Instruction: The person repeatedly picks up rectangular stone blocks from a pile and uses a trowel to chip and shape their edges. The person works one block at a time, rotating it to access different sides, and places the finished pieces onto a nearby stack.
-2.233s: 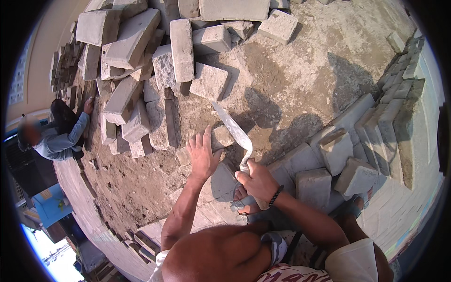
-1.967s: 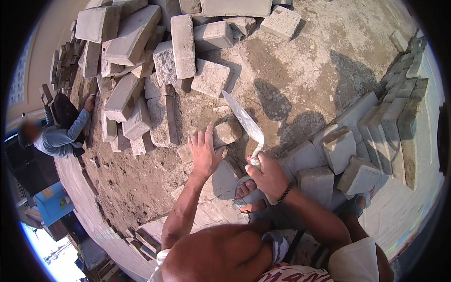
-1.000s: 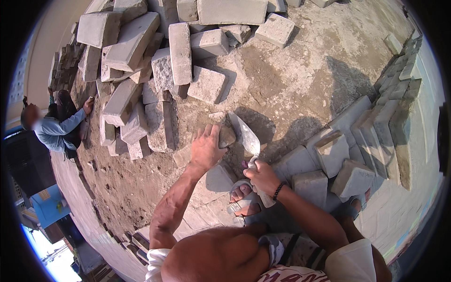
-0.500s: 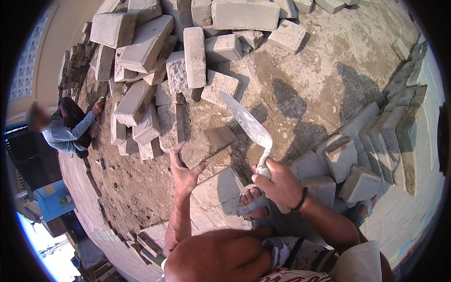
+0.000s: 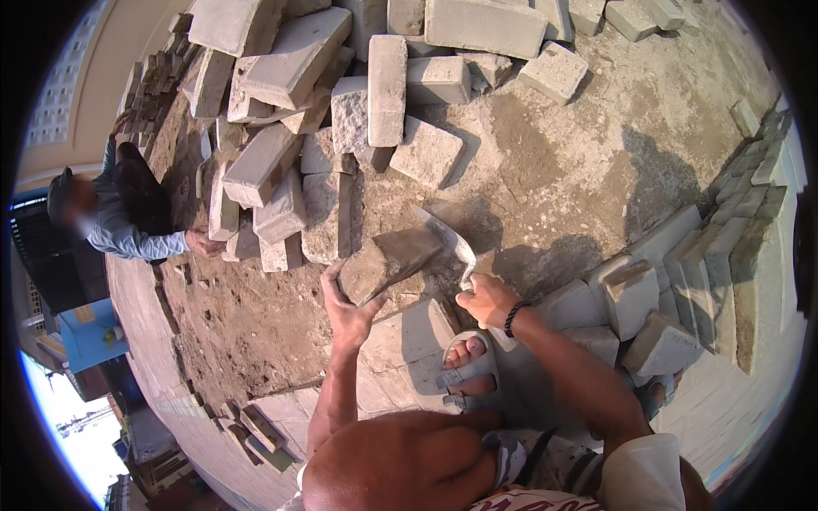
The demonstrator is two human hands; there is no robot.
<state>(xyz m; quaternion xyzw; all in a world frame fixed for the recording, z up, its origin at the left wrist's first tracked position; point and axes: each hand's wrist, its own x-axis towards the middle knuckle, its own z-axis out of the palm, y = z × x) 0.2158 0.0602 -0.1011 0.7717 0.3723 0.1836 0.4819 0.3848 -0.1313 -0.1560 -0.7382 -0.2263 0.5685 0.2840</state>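
A brown, dirt-covered concrete paving block point(image 5: 368, 271) is in the grip of my left hand point(image 5: 348, 317), thumb on its near side and fingers at its left end. The block sits tilted just beyond the laid pavers point(image 5: 409, 336); whether it touches the soil is unclear. My right hand point(image 5: 492, 301) is closed round the handle of a trowel point(image 5: 450, 232). The grey pointed blade is low over the dirt, right beside the block's right end, its tip pointing away to the left.
A heap of loose paving blocks point(image 5: 386, 89) lies beyond my hands. At the right stand stacked pavers point(image 5: 711, 264). A co-worker point(image 5: 128, 217) crouches at the left, one hand at the heap's blocks. My sandalled foot point(image 5: 470, 362) rests on pavers near the trowel. Bare dirt point(image 5: 247, 341) stretches left.
My right hand has brought the trowel down and away from me, toward the ground by the block. My left hand keeps its hold. The co-worker's hand has moved to the heap's near blocks.
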